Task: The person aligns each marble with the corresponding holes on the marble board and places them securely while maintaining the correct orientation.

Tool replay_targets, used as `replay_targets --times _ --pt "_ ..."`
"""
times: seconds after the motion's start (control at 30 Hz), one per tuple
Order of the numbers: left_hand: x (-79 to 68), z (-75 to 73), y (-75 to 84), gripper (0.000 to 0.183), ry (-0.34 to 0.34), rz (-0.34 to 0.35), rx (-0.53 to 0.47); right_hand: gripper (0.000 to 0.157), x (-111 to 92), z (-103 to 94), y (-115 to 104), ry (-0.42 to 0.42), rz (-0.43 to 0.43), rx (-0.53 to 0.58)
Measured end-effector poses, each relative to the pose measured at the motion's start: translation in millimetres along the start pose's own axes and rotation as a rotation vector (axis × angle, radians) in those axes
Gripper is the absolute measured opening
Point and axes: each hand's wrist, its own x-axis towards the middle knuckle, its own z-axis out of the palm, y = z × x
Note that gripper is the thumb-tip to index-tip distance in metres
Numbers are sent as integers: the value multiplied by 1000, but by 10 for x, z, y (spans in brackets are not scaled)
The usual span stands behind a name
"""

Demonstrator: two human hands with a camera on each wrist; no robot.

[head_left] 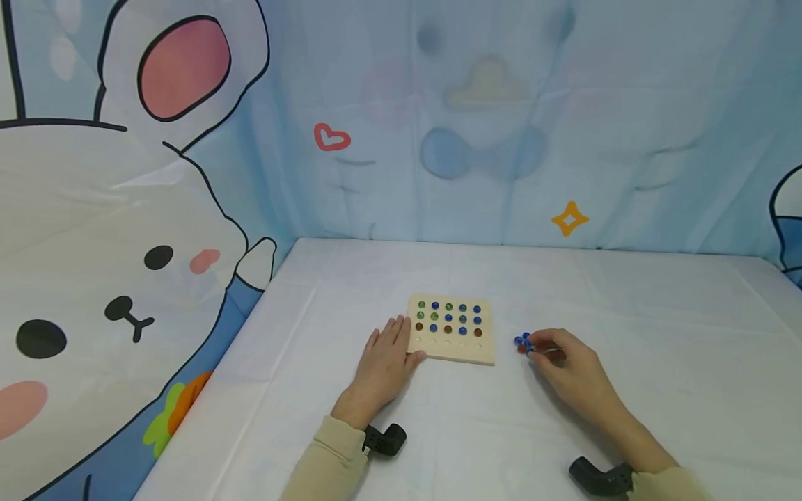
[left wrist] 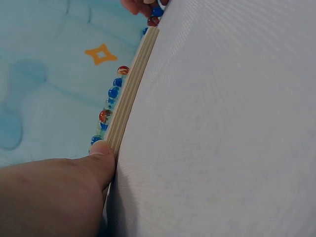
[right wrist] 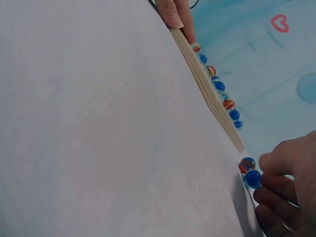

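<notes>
The 2 hands were well apart. The left hand (head_left: 385, 363) lay with its fingers stretched along the left edge of a pale wooden board (head_left: 464, 354), its thumb against the near left corner. The board sat flat on the white-covered desk (head_left: 326, 292), between the hands. It carried 15 glass marbles (head_left: 447, 318) in 3 rows of 5: green and blue ones towards the back, brown-red and blue ones in the 3rd row. Hollows showed in the row nearest the person.

The right hand (head_left: 573, 376) was bent over a small cluster of loose marbles (head_left: 518, 341), blue with some red, on the desk just right of the board. In the right wrist view its thumb and fingers were curled around a blue marble (right wrist: 252, 179), beside a red-and-blue marble (right wrist: 247, 164); I could not tell whether they gripped it.

Each wrist wore a black device (head_left: 386, 440) by a beige sleeve (head_left: 328, 459). Behind the desk hung a light-blue backdrop (head_left: 376, 69) with a red heart (head_left: 332, 138) and an orange star (head_left: 570, 219).
</notes>
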Motion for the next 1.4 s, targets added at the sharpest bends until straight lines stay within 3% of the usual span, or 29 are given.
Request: replay_targets --times 1.4 --pt "10 1 1 68 -11 -5 4 22 -33 75 35 1 11 -23"
